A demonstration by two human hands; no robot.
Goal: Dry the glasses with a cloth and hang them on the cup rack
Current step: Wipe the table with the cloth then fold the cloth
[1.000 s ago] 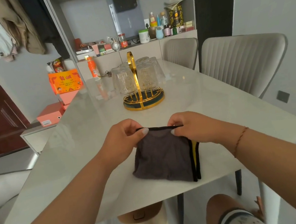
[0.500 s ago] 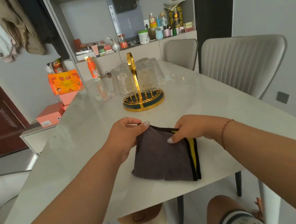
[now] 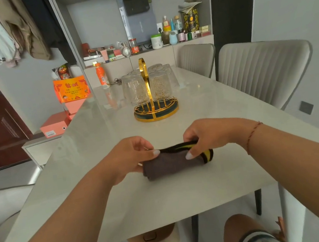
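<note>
Hands pinch our folded grey cloth [image 3: 171, 163] before the gold cup rack [image 3: 155, 109]: left hand [image 3: 132, 156] and right hand [image 3: 208, 134] each at its top edge. Soft and limp, we judge it best gripped by the edges.

One head-worn wide-angle view, looking forward and down.

The camera sits close above the near edge of the bench [image 3: 124, 198]; both forearms enter from the bottom corners, hands at mid-frame. The cup rack [image 3: 155, 109] stands farther off, above centre, with shelves [image 3: 143, 48] at the top. No second view shares the scene.
</note>
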